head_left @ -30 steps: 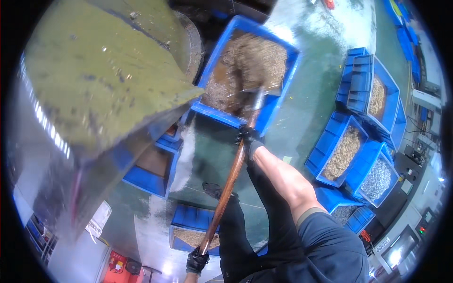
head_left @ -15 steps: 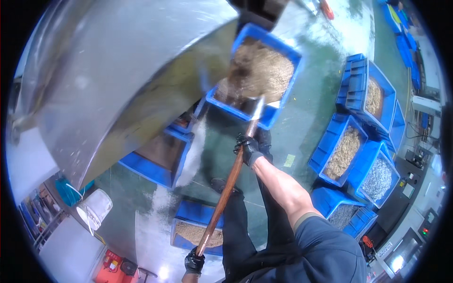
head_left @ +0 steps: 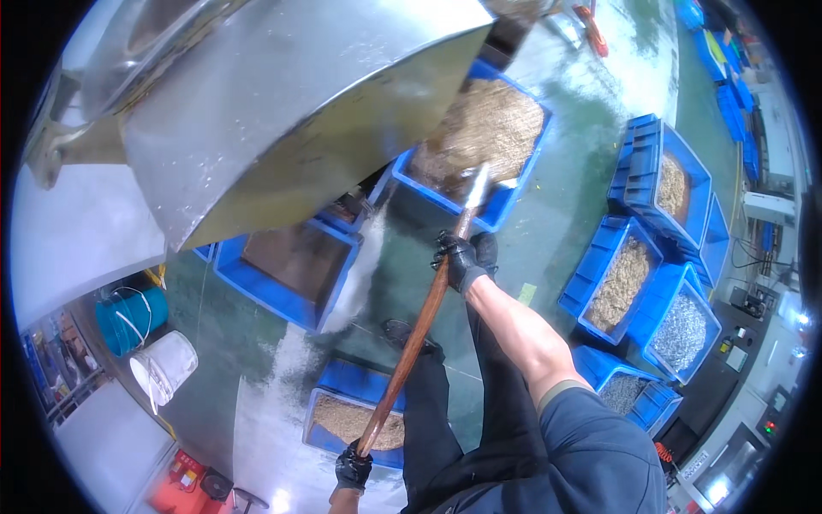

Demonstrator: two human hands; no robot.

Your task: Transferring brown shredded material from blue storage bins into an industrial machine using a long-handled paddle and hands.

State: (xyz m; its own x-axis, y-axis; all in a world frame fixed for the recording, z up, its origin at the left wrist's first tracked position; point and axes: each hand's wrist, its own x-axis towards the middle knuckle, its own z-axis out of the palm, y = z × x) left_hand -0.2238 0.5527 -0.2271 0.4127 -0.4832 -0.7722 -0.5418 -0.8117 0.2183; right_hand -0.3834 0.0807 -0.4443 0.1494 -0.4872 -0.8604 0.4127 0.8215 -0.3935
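1. The gloved fingers (head_left: 455, 254) of the right hand (head_left: 465, 261) are curled tight around the upper part of a long wooden handle (head_left: 417, 331), near where the wood meets the metal.
2. The left hand (head_left: 352, 468), also in a black glove, is closed around the bottom end of the same handle, low in the view near the person's body.
3. The handle is reddish-brown, smooth and a little glossy; it runs slantwise from the left hand up to the right hand and on to a pale metal blade (head_left: 473, 188).
4. That blade looks narrow from here and reaches over the near edge of a blue crate (head_left: 502, 204) heaped with fine straw-coloured shavings. Whether it touches the heap I cannot tell.
5. A big tilted steel hopper (head_left: 291, 111) hangs over the upper left, its lip above that crate.
6. Beneath the hopper sits another blue crate (head_left: 282, 270) with a dark inside.
7. A smaller blue crate (head_left: 342, 420) of tan shavings lies just beside the left hand, on the wet green floor (head_left: 565, 163).
8. More blue crates (head_left: 638, 283) of shavings stand well apart on the right; a white bucket (head_left: 163, 367) sits far left.
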